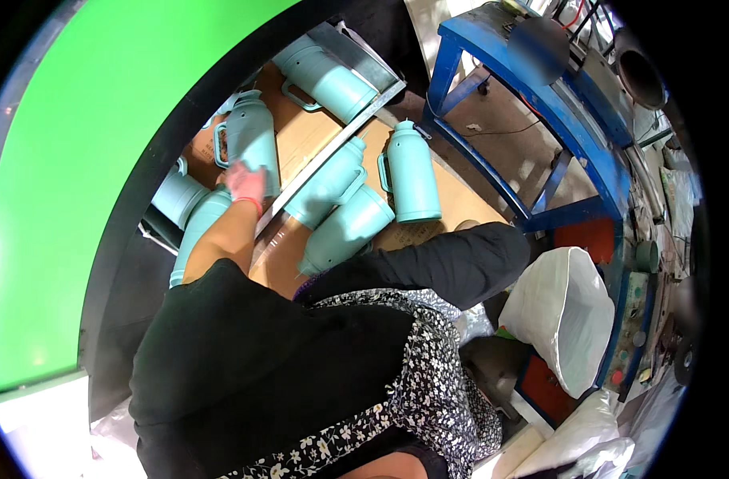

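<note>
My left hand (245, 182), in a pink glove, reaches forward and grips the lower end of a pale teal flask shell with a side handle (251, 136). The shell lies on brown cardboard (305, 136). Several more of the same teal shells lie around it: one behind (326, 80), two to its left (179, 195), and three to its right past a grey metal bar (336, 132), one of them standing (410, 172). My right hand is out of sight behind my black top and flowered apron (428, 375).
A large green curved surface with a black rim (77, 176) fills the left side. A blue metal frame table (540, 104) stands at the right. Below it are a white sack (568, 315) and a control box with buttons (632, 319).
</note>
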Motion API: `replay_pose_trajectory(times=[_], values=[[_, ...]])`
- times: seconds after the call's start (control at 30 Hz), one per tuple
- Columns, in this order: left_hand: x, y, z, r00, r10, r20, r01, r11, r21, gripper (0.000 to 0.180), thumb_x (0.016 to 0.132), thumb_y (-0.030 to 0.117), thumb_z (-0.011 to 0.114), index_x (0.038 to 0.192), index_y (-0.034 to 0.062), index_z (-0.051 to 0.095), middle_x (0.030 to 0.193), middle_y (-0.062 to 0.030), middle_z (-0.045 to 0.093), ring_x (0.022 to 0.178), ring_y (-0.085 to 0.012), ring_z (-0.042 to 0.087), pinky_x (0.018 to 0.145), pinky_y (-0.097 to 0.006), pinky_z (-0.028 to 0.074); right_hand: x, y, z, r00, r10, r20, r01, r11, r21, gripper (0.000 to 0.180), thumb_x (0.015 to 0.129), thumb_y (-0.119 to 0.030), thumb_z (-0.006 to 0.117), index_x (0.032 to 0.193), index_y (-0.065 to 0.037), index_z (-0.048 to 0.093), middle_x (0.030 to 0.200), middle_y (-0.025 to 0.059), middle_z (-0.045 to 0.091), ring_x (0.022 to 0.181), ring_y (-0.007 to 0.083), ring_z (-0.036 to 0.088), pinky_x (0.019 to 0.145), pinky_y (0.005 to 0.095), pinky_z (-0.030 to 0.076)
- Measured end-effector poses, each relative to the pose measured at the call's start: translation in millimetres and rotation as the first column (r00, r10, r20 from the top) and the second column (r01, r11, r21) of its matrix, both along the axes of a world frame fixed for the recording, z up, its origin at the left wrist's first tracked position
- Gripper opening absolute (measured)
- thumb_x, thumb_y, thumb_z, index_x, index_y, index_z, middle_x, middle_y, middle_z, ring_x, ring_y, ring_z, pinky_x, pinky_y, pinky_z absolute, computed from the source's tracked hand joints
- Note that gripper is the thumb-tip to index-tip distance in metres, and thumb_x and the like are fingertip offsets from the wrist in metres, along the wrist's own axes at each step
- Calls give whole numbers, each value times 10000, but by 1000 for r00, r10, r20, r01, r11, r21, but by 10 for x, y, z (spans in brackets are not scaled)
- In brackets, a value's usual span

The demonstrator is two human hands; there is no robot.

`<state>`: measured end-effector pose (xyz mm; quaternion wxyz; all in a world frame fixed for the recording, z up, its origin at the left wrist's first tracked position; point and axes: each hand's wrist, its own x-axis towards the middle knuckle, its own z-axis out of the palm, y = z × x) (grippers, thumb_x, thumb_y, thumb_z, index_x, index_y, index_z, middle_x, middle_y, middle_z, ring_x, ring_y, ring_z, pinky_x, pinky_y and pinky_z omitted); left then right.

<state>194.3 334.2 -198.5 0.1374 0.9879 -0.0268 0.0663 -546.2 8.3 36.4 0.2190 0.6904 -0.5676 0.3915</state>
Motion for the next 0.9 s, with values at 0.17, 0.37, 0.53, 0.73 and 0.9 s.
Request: replay_pose_trajectory(times=[0.17,0.37,0.53,0.73,0.9], values=[[-39,152,-560,931,16,-364,-217,828,-517,413,913,386,483,1179,77,551,1064,-211,632,947,-377,614,838,-427,490,927,258,-213,940,138,312,-225,939,261,428,963,-122,528,1341,42,415,1373,188,459,1233,300,480,997,384,434],[15,-203,-420,953,-302,-36,178,648,-741,538,891,231,564,1308,-50,374,1042,-237,633,926,-349,641,818,-391,506,1526,192,-60,931,209,298,-309,888,340,431,973,-101,496,1364,42,386,1350,193,486,1216,282,501,1011,374,420],[-739,-954,821,667,-619,-414,-697,-321,-641,449,892,106,609,1306,24,456,1126,-124,602,1092,-276,582,951,-387,489,1786,243,-110,865,349,361,-483,776,406,437,969,-93,482,1368,49,378,1335,186,499,1198,275,516,991,370,442],[-1612,-1414,2056,22,-927,-373,20,374,-927,356,936,152,573,1264,17,537,1182,-146,603,1113,-232,575,970,-334,442,2118,236,-11,538,421,731,-704,701,114,434,985,-172,423,1358,49,408,1343,206,479,1216,285,495,1002,389,424],[-2076,-1929,2242,-146,-943,-298,-246,326,-913,442,858,140,669,1237,-46,538,1194,-118,605,1119,-176,561,976,-318,433,1077,298,-628,992,122,-37,-113,976,187,382,946,-160,493,1281,23,497,1268,151,543,1133,253,536,938,361,441]])
